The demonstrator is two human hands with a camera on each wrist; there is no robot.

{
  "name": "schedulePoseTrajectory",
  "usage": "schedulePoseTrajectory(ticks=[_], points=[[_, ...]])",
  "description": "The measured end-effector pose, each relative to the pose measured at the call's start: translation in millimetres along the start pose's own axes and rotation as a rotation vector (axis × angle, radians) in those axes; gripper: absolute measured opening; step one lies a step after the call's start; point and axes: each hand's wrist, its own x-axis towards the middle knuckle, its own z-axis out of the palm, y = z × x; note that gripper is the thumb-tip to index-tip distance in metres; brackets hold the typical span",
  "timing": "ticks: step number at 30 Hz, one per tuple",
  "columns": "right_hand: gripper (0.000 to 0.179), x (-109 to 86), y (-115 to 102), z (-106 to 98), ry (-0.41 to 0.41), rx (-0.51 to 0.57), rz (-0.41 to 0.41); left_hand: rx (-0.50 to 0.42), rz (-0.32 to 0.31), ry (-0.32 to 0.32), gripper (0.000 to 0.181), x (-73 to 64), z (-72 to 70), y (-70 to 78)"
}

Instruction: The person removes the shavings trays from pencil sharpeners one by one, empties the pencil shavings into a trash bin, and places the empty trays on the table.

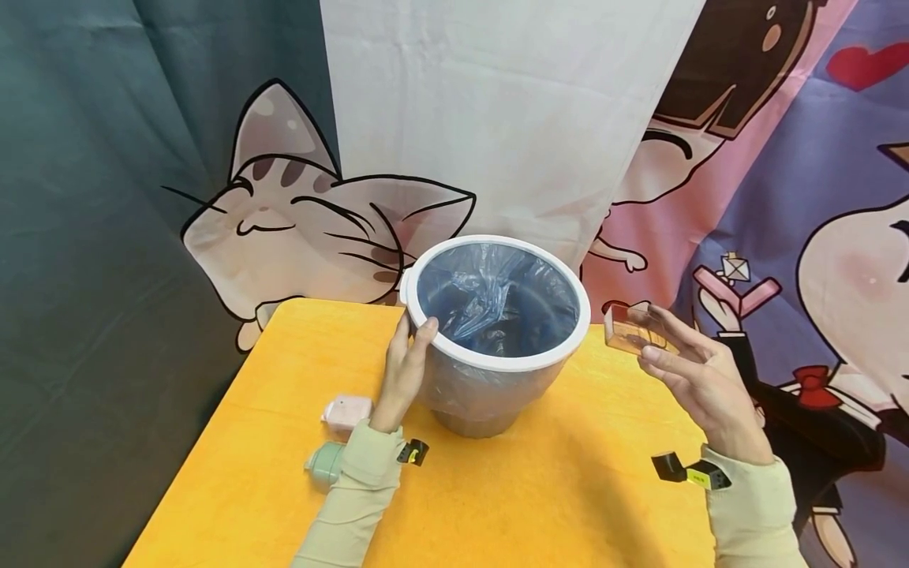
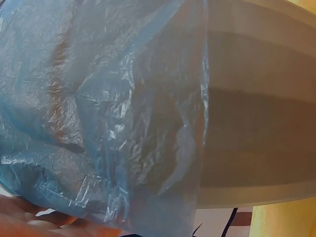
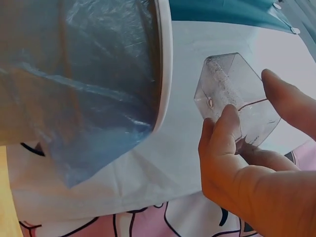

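Observation:
A trash bin [image 1: 465, 424] with a white rim [image 1: 490, 361] stands upright on the table, lined with a thin bluish plastic bag [image 1: 469, 304] folded down over its outside. My left hand [image 1: 403, 371] grips the bin's left rim, thumb on top and fingers outside. In the left wrist view those fingers [image 2: 54, 224] lie along the bag-covered wall. To the right of the bin, my right hand [image 1: 710, 386] holds up a small clear plastic box [image 1: 628, 331] between thumb and fingers. The right wrist view shows the box [image 3: 237, 94] transparent, apart from the rim.
Left of my left forearm lie a small pink container [image 1: 349, 414] and a pale green one [image 1: 327, 464], the green partly behind my sleeve. A yellow cloth covers the table [image 1: 483, 505]. Printed cartoon curtains [image 1: 497, 118] hang behind and beside it.

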Motion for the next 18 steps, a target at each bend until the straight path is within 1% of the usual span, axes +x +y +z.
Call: schedulePoseTrajectory(ticks=[4,10,13,18], points=[[0.057,-4.5,5.9,-5.2,-0.012,0.055,-0.009,-0.001,0.022,0.011,0.068,-0.6,0.8,-0.8],[0.059,-9.2,15.8,-11.0,-0.031,0.009,0.020,-0.006,0.053,0.028,0.066,-0.3,1.7,-1.3],[0.059,-11.9,22.5,-13.6,-0.026,0.002,0.036,-0.016,0.050,0.017,0.065,0.3,1.6,-1.4],[0.059,-16.1,36.5,-16.1,-0.023,-0.005,0.044,-0.016,0.026,0.003,0.066,0.3,0.7,-1.1]])
